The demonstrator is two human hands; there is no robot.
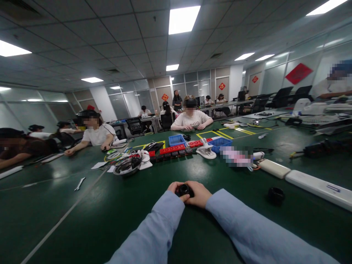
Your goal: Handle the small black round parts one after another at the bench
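Both my hands are closed round a small black cylindrical part, whose round, lens-like opening faces up. My left hand wraps its left side. From the right, my right hand curls against it, with the thumb in front. Fingers cover most of the part, so its full shape is hidden. Off to the right, a black ring-shaped piece sits apart on the green table.
A wrench lies at left. Ahead are coiled cables, red-and-black modules, a white clamp-like stand and a blue tray. White bars line the right. Co-workers sit across the table and at left.
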